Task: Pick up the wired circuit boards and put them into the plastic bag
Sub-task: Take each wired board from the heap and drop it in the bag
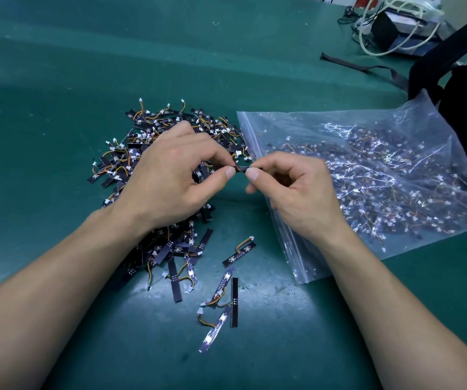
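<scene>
Green counter (57, 80), scuffed, bright glare patch near front edge. At centre, one wired circuit board (242, 168): small black strip, wires at its left end, pinched at both ends. Left hand (170, 175) gripping wire end btwn thumb and forefinger; right hand (297, 190) gripping other end same way, remaining fingers curled in. Board held over bare counter btwn pile and bag, just beside zip edge of plastic bag (381, 153).

Behind and under left hand, big pile of wired circuit boards (142, 128): black strips tangled w/ orange/yellow wires and white connectors, spreading from far side to beneath left forearm.

Nearer front, several loose boards (238, 253) apart from pile: one angled w/ connector at upper right, a few more overlapping closer in, some face up w/ small pale squares, some plain black.

To right, plastic bag lying flat, clear, zip strip along left edge, already holding many boards; right wrist over its near-left part.

Far right, black fabric bag (465, 108) at plastic bag's far corner; dark strap (361, 67) trailing across counter toward it. Far right corner: black box (384, 32) w/ white cables (389, 12) looped over it, detail too small to tell.
</scene>
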`<state>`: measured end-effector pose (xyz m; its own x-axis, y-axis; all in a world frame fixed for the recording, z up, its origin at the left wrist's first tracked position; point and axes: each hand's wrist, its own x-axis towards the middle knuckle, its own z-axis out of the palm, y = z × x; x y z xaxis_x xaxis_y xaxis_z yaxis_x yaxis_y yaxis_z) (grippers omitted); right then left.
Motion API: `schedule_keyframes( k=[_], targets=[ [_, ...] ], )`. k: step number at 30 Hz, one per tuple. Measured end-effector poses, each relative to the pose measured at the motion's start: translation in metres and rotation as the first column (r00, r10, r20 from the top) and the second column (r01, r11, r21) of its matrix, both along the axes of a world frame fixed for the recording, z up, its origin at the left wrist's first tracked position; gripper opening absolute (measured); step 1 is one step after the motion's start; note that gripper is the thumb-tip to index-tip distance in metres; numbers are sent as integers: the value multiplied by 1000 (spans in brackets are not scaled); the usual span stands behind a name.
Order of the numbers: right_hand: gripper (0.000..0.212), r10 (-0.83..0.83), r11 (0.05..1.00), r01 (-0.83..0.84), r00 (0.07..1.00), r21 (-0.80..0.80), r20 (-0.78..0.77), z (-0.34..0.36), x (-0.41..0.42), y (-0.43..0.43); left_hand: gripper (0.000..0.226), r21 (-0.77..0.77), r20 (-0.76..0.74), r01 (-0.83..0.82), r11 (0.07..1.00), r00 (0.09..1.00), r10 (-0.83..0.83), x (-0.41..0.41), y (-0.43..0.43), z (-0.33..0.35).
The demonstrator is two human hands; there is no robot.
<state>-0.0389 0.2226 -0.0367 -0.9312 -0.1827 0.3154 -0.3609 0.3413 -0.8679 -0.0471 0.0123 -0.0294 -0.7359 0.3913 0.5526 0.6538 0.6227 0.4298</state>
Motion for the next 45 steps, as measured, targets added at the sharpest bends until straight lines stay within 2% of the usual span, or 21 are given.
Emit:
schedule_keyframes(
  k=[9, 20, 26, 37, 45],
  targets=[
    [2, -18, 1000, 19, 999, -25, 27, 0, 1, -2, 11, -24, -24, 5, 1000, 1000, -5, 0, 1, 1],
    [11, 12, 1000, -12, 1000, -5, 3, 3, 2, -1, 10, -7, 7, 14, 1000, 1000, -14, 1, 1, 0],
    [3, -11, 1000, 12, 999, -23, 33, 2, 3, -4, 10, -13, -19, 10, 1000, 1000, -10, 0, 1, -1],
    [11, -3, 1000, 3, 1000, -26, -3, 3, 2, -2, 11, 2, -2, 20, 1000, 1000, -20, 0, 0, 0],
    [5, -13, 999, 15, 999, -47, 29, 3, 3, -5, 10, -5, -38, 10, 1000, 999, -10, 0, 1, 0]
  ],
)
